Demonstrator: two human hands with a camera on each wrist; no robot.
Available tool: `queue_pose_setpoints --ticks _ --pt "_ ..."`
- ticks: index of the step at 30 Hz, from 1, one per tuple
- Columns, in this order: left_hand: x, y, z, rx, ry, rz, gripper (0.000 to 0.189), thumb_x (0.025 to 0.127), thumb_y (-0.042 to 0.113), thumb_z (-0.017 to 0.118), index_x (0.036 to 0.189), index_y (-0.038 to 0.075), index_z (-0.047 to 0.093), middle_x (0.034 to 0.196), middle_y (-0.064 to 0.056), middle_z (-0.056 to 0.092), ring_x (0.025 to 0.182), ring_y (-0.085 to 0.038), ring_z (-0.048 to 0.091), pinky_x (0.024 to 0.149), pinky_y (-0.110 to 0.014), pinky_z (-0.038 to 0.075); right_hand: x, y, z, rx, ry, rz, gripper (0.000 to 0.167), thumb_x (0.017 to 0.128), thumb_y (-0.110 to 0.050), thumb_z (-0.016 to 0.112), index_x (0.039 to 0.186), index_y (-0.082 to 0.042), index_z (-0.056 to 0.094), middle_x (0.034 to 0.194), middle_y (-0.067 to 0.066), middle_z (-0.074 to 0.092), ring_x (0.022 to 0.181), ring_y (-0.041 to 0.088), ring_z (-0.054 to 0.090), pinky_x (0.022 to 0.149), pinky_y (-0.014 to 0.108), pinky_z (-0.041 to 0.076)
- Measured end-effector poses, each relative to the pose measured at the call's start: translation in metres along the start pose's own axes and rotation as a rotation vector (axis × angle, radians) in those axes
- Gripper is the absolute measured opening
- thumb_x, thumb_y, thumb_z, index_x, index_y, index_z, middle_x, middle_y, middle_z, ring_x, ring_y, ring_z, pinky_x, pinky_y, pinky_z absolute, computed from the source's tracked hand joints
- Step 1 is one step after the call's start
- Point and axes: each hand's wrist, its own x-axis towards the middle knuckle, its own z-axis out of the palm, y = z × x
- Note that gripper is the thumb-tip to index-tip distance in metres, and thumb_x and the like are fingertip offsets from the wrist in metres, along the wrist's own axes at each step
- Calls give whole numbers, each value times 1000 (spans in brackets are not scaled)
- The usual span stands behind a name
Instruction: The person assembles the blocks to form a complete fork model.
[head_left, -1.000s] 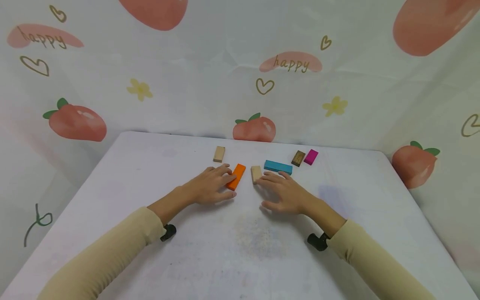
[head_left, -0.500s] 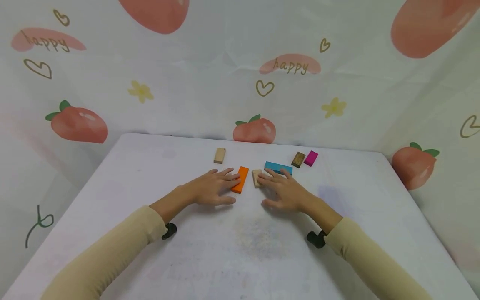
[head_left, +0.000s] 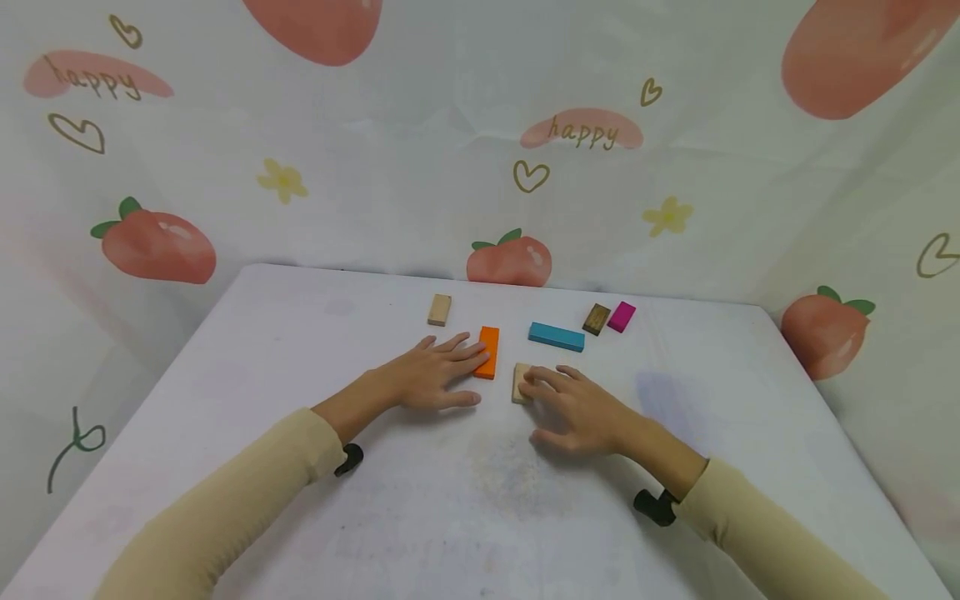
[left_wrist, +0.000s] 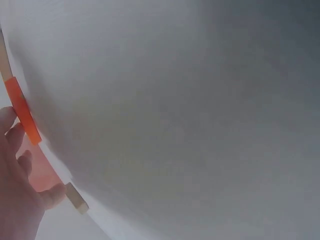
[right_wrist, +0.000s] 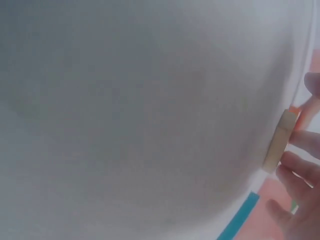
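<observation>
My left hand (head_left: 437, 372) rests its extended fingertips on a flat orange block (head_left: 488, 353), with the thumb stretched out apart from it. The same orange block (left_wrist: 23, 111) appears at the left edge of the left wrist view, beside the fingers. Fingertips of my right hand (head_left: 579, 411) touch the top of a pale wooden block (head_left: 520, 384), its right part hidden under them. In the right wrist view that wooden block (right_wrist: 280, 142) lies flat against the fingertips. The right thumb stays off it. Neither hand wraps round its block.
Behind the right hand lies a blue block (head_left: 557, 337). Farther right are a dark brown block (head_left: 597, 319) and a magenta block (head_left: 622, 317). Another pale wooden block (head_left: 439, 310) lies behind the left hand. All sit on a white table (head_left: 360, 533) before a printed cloth backdrop (head_left: 420, 150).
The right hand has drawn the pale wooden block toward the body and slightly right, away from the blue block. The orange block has shifted right under the left fingers and turned straighter.
</observation>
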Motion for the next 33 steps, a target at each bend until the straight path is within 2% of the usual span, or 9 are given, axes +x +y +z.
queue_pose_setpoints --ticks 8,13,20,27,33 --pt "6 7 0 -4 -10 -8 81 95 68 42 160 24 21 166 5 15 153 -22 5 117 -62 13 -10 -10 5 -1 34 -58 63 89 -42 67 143 -11 55 147 10 49 133 28 47 108 53 39" --pt "9 15 -2 -9 -23 3 83 94 68 43 160 23 20 166 3 14 153 -22 5 117 -62 13 -13 -14 4 -4 23 -89 62 90 -41 67 143 -11 55 147 10 49 133 27 48 109 53 38" --pt "14 25 2 35 -12 14 85 93 70 40 160 22 20 166 3 15 154 -23 4 116 -63 14 -14 -20 4 -35 26 -140 62 89 -44 68 141 -11 57 143 9 50 130 26 51 109 56 36" --pt "15 33 7 82 1 25 88 91 74 40 160 23 20 166 2 14 154 -24 4 116 -63 16 -15 -26 3 -59 24 -147 62 89 -44 67 141 -12 57 143 8 51 130 25 50 111 56 34" --pt "14 39 8 75 -6 46 90 90 76 41 160 24 19 166 4 13 154 -21 1 117 -61 16 -17 -29 1 -40 -13 -113 63 89 -45 67 142 -13 56 144 8 51 132 28 48 111 58 32"
